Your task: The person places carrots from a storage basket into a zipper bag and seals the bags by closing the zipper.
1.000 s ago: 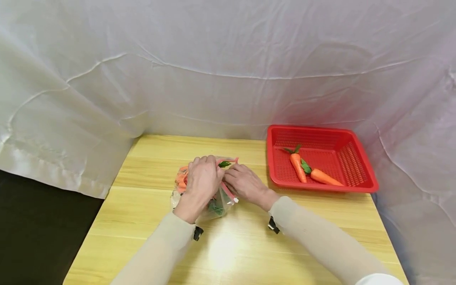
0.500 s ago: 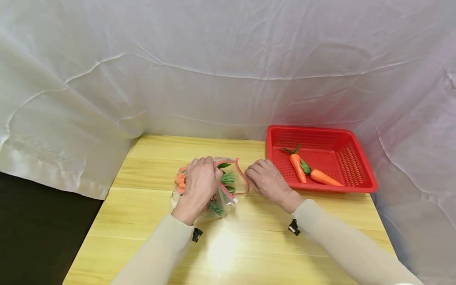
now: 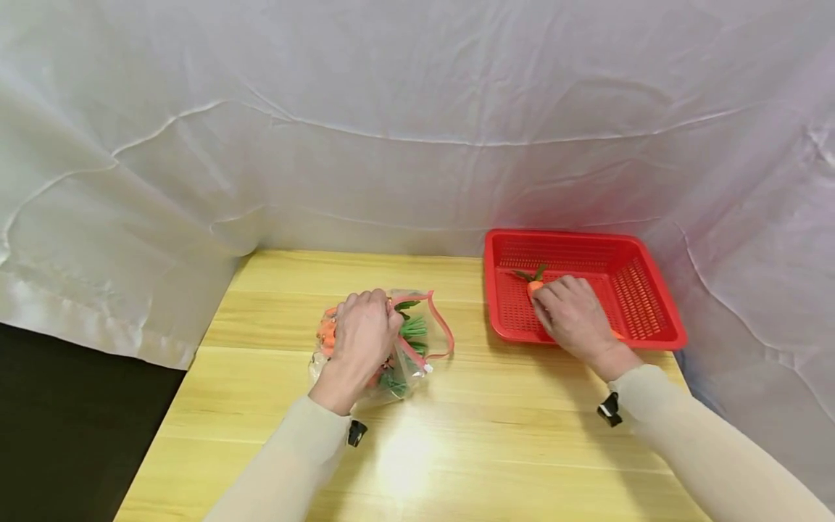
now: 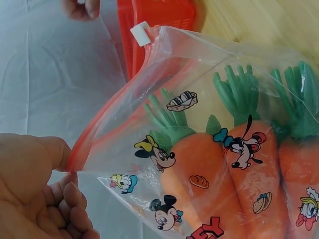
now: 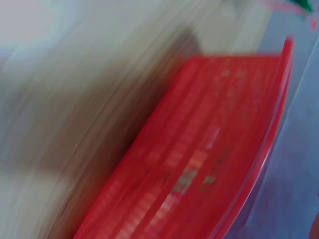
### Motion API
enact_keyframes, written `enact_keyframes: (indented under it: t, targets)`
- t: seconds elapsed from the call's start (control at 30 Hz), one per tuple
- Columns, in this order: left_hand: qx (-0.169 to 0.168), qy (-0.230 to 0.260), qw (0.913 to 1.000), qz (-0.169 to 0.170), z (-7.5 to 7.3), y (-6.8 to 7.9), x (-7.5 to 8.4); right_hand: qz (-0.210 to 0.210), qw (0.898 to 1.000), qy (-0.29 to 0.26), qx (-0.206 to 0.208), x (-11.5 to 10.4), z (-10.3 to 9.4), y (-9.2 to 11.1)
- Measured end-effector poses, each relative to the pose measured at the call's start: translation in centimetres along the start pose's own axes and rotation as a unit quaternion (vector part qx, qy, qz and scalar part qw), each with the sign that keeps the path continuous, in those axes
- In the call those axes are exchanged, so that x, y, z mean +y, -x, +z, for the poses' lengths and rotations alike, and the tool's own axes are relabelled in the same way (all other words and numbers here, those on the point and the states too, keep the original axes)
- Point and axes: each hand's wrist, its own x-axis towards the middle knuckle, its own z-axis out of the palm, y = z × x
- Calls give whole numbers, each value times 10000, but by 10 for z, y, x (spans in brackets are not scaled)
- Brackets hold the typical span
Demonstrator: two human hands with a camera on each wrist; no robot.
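Head: 2 hands, 1 clear zip bag (image 3: 406,366), 1 red basket (image 3: 642,290), all on or over 1 wood-grain table (image 3: 470,435). Bag lies left of centre, basket at far right. Left hand (image 3: 357,330) is over the bag, grasping its edge. Right hand (image 3: 574,315) is over the basket's near side, fingers bent down beside a carrot (image 3: 535,288); can't tell if they've got hold of it. Leafy top of that one shows left of the fingers; a second orange bit (image 3: 616,335) peeks out right of the hand, rest hidden. 2 pale sleeves (image 3: 717,449), 2 black wrist units (image 3: 609,409), 1 each per arm. Pale curtain (image 3: 417,145) behind the far edge.

Left wrist: thumb and finger pinch 1 corner of the bag's red zip strip (image 4: 112,114); mouth gapes. 1 white slider (image 4: 141,34). 3 bagged carrots (image 4: 184,174) in view, side by side, green tops toward the mouth. Prints: 5 cartoon characters (image 4: 244,144), 3 food items (image 4: 182,101). Part of the basket beyond.

Right wrist: blurred; 1 basket, slotted wall.
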Motion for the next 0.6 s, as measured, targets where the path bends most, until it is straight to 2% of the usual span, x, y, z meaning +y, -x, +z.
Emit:
enact_keyframes:
  t: [0.17, 0.37, 0.47, 0.6]
  targets:
    - [-23, 64, 10000, -66, 0, 1, -1, 216, 9984, 352, -398, 39, -14, 23]
    - [-17, 90, 9999, -86, 0, 2, -4, 208, 9929, 766, -883, 78, -25, 47]
    - [-25, 91, 9999, -108, -1, 3, -5, 293, 9862, 949, -1321, 93, -28, 57]
    - [-55, 69, 9999, -136, -2, 4, -6, 384, 9719, 1114, -2036, 107, -31, 67]
